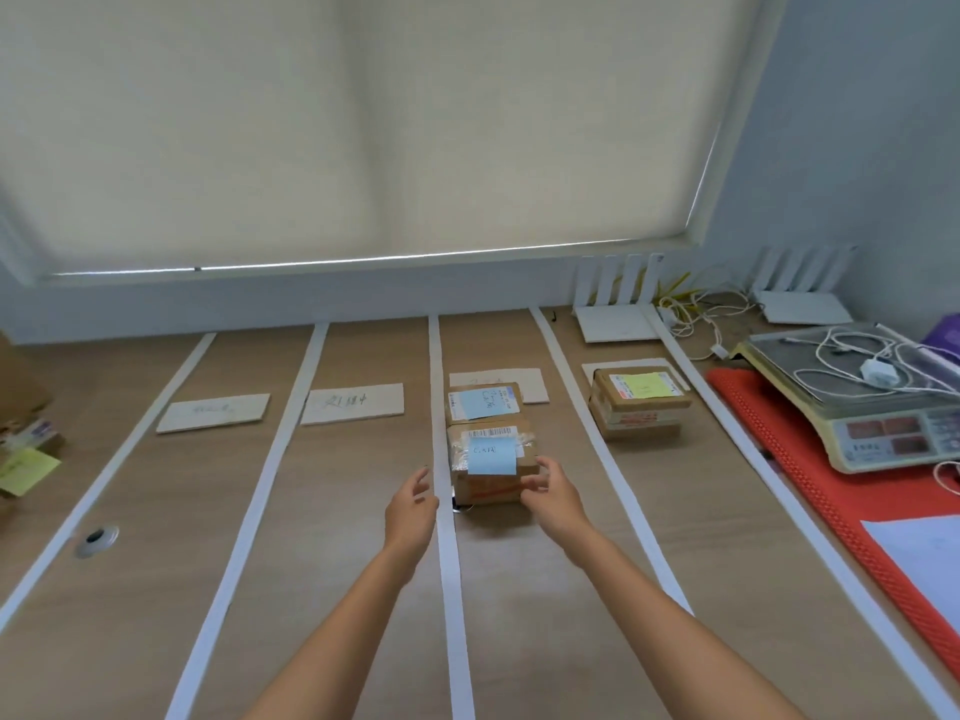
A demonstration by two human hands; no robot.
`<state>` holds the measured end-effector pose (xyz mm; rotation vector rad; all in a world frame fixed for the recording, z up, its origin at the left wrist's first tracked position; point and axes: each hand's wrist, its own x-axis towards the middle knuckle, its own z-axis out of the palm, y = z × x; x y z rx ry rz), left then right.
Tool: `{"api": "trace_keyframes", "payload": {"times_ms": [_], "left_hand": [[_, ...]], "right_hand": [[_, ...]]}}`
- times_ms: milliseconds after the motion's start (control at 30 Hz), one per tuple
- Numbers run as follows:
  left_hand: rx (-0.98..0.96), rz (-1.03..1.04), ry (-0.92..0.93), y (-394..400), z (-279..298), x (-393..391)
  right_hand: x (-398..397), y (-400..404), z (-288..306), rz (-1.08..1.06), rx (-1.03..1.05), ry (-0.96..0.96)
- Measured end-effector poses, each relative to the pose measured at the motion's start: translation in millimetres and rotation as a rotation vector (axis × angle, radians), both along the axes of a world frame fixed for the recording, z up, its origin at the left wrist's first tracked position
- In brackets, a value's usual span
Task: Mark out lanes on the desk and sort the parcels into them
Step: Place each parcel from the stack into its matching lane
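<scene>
Parcels are sitting in two of the lanes I am looking down on, the lanes being marked by white tape strips [249, 511] running away from me across the wooden desk [545, 615]. At the far left edge a cardboard box [21, 397] with a yellow sticky note [26, 470] is being cut off by the frame, so I cannot tell what it is holding. A metal cable grommet [96, 538] is showing in the outermost lane. Two paper lane labels [213, 412] and [352, 402] are lying flat in the next lanes; their handwriting is too blurred for me to read. My left hand [411, 511] is hovering over the middle strip, fingers loosely spread and gripping nothing. Just beyond it, the near parcel [491, 467] with a blue note is lying in the centre-right lane, touching the far parcel [483, 402] behind it, which is half covering a third label [524, 381]. My right hand [553, 493] is resting at the near parcel's right corner, fingers curled lightly against it; whether they are truly pinching it I cannot tell. One lane over, a parcel with a yellow note [640, 402] is sitting alone. Further right, white routers [615, 317], tangled cables [696, 309], a weighing scale [857, 402] and a red mat [810, 475] are crowding the desk's right end, with a white sheet [919, 558] being cut off at the edge.
</scene>
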<state>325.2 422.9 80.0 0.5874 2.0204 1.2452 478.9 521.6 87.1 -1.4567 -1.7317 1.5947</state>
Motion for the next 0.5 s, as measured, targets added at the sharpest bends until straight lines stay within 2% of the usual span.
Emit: {"api": "trace_keyframes", "payload": {"times_ms": [233, 500], "left_hand": [[0.059, -0.018, 0.039, -74, 29, -24], [0.141, -0.092, 0.07, -197, 61, -106]], "right_hand": [[-31, -81, 29, 0.097, 0.098, -0.075], [-121, -201, 67, 0.084, 0.176, 0.035]]}}
